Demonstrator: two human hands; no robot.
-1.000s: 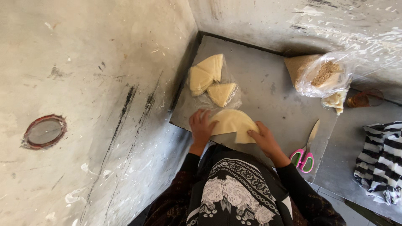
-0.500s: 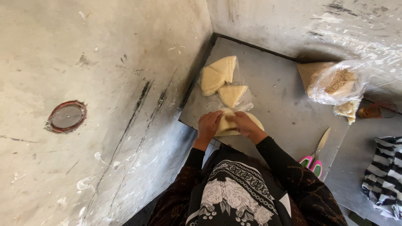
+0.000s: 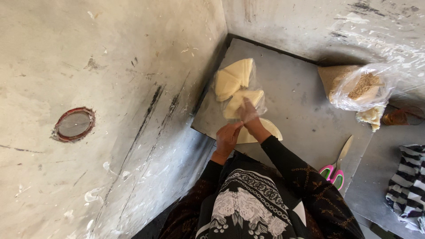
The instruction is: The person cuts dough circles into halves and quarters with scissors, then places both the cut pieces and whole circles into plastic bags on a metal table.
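Grey slab [image 3: 305,119] in wall corner holds everything. Clear bag w/ grain [image 3: 361,88] at far right, scissors w/ pink handles [image 3: 337,166] near edge. Pale dough triangles [image 3: 234,79] on plastic sheet by wall. Dough round [image 3: 265,130] at near edge: left hand [image 3: 228,137] fingers curled on it; right hand [image 3: 249,113] fingers together, flat on nearest triangle

Pink-handled scissors [image 3: 337,164] lie on the grey surface [image 3: 305,115]; beyond them a clear bag [image 3: 361,88] of grain, beside them a striped cloth [image 3: 407,186].
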